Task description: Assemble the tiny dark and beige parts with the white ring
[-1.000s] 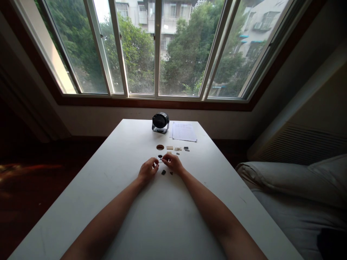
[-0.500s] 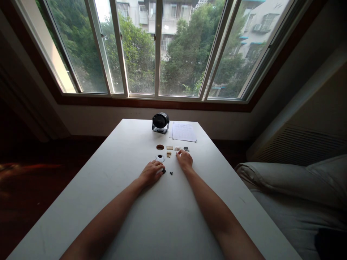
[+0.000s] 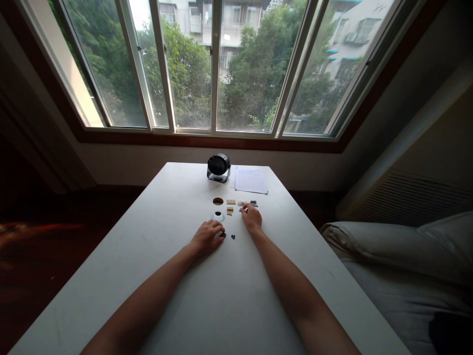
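My left hand rests on the table, its thumb and fingers closed on a small black block. Just right of that block lies a tiny dark piece. Farther out, my right hand has its fingertips drawn together beside small grey pieces; what sits between them is too small to make out. Around it lie rows of pale tan pieces, golden pieces, whitish pieces and dark grey pieces. A white ring-shaped disc with a dark centre lies beyond my left hand.
A round hole with a brown inside shows in the white table. Behind it stands a black round device on a bracket, and printed paper sheets lie to its right. A grey sofa is beside the table's right edge.
My right hand has shifted slightly, and the grey pieces at its fingertips show more clearly. The left hand keeps the black block almost in place, tilted a little differently.
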`<state>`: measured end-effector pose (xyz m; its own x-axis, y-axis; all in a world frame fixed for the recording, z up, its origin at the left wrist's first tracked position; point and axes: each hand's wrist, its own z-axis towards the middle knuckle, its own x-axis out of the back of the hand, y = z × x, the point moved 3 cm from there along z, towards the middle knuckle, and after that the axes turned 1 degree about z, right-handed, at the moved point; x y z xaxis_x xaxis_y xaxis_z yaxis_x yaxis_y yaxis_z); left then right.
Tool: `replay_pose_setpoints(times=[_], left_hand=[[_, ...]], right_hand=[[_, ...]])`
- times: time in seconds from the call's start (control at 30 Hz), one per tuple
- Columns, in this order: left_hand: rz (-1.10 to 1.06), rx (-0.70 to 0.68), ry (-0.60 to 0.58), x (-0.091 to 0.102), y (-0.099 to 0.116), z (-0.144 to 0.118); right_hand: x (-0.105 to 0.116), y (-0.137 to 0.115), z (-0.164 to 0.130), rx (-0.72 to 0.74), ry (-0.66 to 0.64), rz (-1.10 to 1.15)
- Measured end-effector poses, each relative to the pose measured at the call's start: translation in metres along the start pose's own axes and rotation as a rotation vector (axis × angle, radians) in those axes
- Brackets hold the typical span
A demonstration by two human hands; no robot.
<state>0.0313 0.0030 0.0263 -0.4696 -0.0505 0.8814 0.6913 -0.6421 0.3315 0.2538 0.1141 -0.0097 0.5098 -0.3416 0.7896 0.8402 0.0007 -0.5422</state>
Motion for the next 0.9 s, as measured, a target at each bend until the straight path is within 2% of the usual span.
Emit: replay_pose_setpoints(times=[0.17, 0.3, 0.43, 0.6, 0.77, 0.9], left_hand=[[0.046, 0.006, 0.008, 0.000, 0.006, 0.000], [0.070, -0.069, -0.003, -0.004, 0.017, 0.001], [0.093, -0.140, -0.039, -0.009, 0.020, 0.002], [0.092, -0.149, -0.036, -0.010, 0.017, 0.002], [0.073, -0.246, -0.072, -0.011, 0.026, 0.003], [0.101, -0.256, -0.088, -0.010, 0.032, 0.003]], right_hand=[[-0.007, -0.006, -0.003, 0.111, 0.012, 0.085], [-0.011, -0.009, -0.004, 0.182, 0.011, 0.117], [-0.010, -0.010, -0.004, 0.206, 0.005, 0.141], [-0.010, -0.013, -0.006, 0.245, -0.011, 0.164], [-0.010, -0.015, -0.007, 0.285, -0.021, 0.175], [-0.009, -0.017, -0.008, 0.291, -0.029, 0.186]])
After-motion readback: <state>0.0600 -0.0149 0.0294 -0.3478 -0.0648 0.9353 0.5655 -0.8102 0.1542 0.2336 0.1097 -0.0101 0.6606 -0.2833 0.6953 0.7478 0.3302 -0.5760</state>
